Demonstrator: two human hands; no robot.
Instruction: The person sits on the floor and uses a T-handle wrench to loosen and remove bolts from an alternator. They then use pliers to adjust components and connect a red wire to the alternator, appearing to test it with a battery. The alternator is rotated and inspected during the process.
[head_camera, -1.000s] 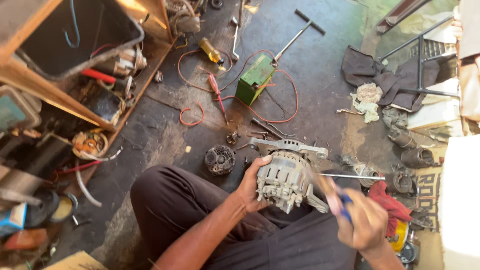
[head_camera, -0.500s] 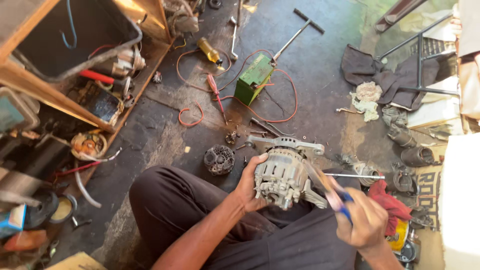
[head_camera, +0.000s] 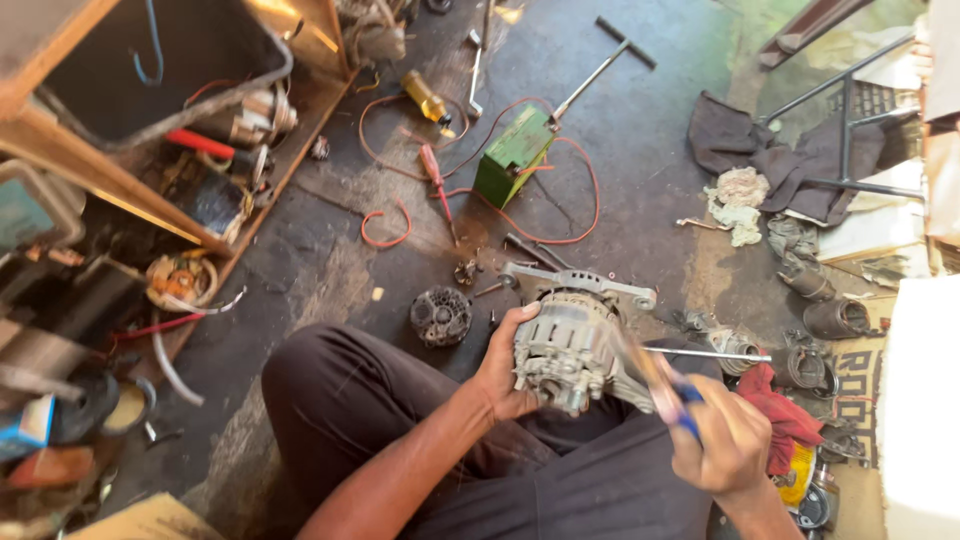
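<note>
I am steadying the alternator (head_camera: 575, 345) over my lap with my left hand (head_camera: 505, 370), fingers wrapped on its left flank. My right hand (head_camera: 725, 445) is closed around a blue-handled tool (head_camera: 665, 390), blurred, its tip angling toward the housing's right side. I judge it best to be keeping the housing braced and the tool square. The green box (head_camera: 512, 155) is lying far off.

Premises: an informal auto-electrical repair workshop, work carried out seated on a stained concrete floor (head_camera: 300, 260). Evidence: dismantled alternator (head_camera: 575, 345) at centre; green battery (head_camera: 512, 155) with red leads at 12 o'clock; T-handle wrench (head_camera: 600, 70) at 1 o'clock; cluttered parts shelf (head_camera: 150, 200) at 9 o'clock; oily rags (head_camera: 740, 200) at 2 o'clock.
</note>
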